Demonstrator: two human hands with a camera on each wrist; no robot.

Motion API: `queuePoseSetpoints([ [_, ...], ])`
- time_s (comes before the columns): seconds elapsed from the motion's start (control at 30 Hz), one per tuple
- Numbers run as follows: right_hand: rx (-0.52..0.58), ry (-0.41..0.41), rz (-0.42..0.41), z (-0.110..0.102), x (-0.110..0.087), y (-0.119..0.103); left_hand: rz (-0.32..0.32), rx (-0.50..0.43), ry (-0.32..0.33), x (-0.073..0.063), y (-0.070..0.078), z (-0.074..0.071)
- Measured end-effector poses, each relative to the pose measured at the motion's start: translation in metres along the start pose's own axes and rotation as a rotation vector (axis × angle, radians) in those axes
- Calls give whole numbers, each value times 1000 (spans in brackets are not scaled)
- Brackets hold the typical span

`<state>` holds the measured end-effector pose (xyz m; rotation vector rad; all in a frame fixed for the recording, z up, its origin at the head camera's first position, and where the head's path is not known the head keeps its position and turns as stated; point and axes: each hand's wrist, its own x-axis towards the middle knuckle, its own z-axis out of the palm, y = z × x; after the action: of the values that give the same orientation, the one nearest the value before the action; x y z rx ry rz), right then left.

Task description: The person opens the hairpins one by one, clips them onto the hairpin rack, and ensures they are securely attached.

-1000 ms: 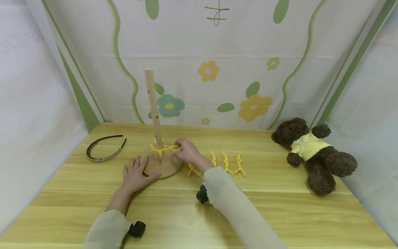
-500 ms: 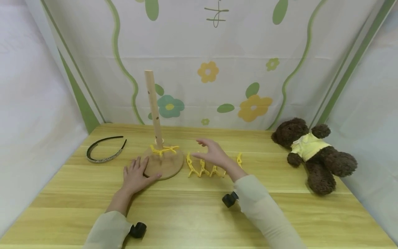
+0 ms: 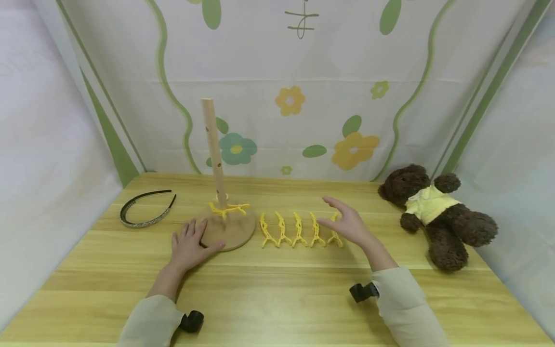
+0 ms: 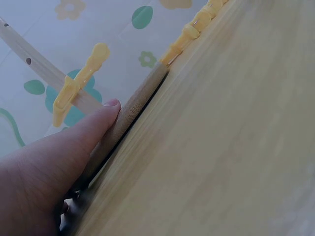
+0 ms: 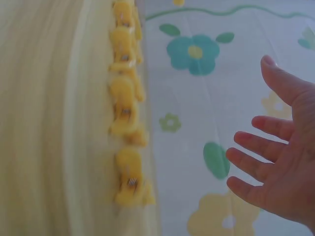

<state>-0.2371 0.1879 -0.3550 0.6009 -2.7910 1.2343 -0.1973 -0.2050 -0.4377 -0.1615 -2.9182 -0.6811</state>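
My left hand rests on the edge of the round wooden base of a stand, thumb and fingers spread. An upright wooden post with small dark holes rises from that base. Low on the post, a yellow alligator hair clip sits crosswise; the left wrist view also shows this clip. My right hand hovers with fingers extended and nothing in them. It overlaps the rightmost of several yellow hair clips laid in a row. In the right wrist view those clips stand apart from the fingers.
A black headband with a glittery band lies at the left of the wooden table. On the right lies a brown teddy bear in a yellow shirt. A floral cloth hangs behind the table.
My right hand has let go of the clip at the post and moved right over the row of clips. The clip stays at the post. My left hand has not moved.
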Motion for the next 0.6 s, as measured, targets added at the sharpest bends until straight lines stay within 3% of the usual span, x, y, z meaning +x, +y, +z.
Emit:
queuePoseSetpoints([
  [0.17, 62, 18, 89, -9, -20, 27, -3, -5, -3, 0, 0, 0],
  [0.33, 95, 30, 127, -8, -33, 55, -6, -5, -9, 0, 0, 0],
  [0.6, 27, 39, 118, 8, -39, 75, -8, -3, -7, 1, -2, 1],
])
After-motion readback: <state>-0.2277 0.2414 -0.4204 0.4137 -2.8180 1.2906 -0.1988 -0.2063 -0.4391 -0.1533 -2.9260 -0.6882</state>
